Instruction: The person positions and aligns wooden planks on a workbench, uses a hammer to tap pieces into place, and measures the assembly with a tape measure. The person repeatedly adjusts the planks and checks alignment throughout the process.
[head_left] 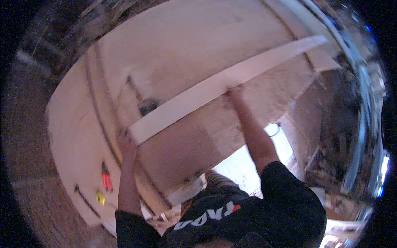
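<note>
A long, pale white board (192,99) lies slantwise across a large wooden tabletop, its far end up at the right. My left hand (127,137) is closed on the board's near left end. Farther along, my right hand (234,90) grips the board's near edge around its middle, with the arm stretched forward. The fingers of both hands are blurred by motion. Just beyond the board's left part lies a hammer-like tool (135,90) with a dark, blocky head.
Toward the left edge of the wooden tabletop (72,120) lie a red-handled tool (107,181), a small round yellow thing (100,198) and a thin black bar (87,200). Dark grooves or strips cross the wood. Long pale lengths of material (364,95) run along the right side.
</note>
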Demonstrator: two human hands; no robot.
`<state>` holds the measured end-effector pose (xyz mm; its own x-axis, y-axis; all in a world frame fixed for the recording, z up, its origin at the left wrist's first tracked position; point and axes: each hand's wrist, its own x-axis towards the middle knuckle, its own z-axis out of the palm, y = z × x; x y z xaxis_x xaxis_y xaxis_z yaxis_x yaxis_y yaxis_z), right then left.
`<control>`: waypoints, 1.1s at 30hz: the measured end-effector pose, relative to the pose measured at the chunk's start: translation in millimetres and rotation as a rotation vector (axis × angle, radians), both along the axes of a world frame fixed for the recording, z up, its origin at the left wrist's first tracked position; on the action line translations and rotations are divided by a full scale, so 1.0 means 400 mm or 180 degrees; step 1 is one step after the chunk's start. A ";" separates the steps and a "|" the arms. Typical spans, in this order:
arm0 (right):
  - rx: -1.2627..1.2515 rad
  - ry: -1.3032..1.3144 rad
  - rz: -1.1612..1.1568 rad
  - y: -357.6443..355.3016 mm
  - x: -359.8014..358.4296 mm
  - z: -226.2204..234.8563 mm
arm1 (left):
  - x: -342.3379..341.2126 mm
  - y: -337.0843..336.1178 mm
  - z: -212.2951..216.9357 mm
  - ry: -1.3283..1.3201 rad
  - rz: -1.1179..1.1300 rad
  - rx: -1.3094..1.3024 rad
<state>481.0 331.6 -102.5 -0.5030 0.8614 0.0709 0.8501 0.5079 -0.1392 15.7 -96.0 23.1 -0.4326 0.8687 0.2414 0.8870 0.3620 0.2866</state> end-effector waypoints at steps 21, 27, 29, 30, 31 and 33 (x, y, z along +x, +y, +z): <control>-0.2586 0.4416 -0.1415 0.054 -0.089 0.112 | -0.070 -0.054 0.183 -0.0425 -0.0703 -0.2061; -0.2487 0.4670 -0.1768 -0.033 -0.177 0.223 | -0.071 -0.094 0.127 -0.0187 -0.0570 -0.1891; -0.2404 0.4634 -0.1998 -0.032 -0.167 0.236 | -0.052 -0.070 0.143 -0.0201 -0.0558 -0.2056; -0.2350 0.4616 -0.2102 -0.005 -0.130 0.227 | -0.042 -0.059 0.151 -0.0204 -0.0560 -0.2117; -0.2302 0.4600 -0.2207 0.020 -0.093 0.218 | -0.040 -0.047 0.151 -0.0257 -0.0628 -0.2053; -0.2295 0.4602 -0.2201 0.027 -0.091 0.206 | -0.040 -0.045 0.138 -0.0377 -0.0690 -0.1952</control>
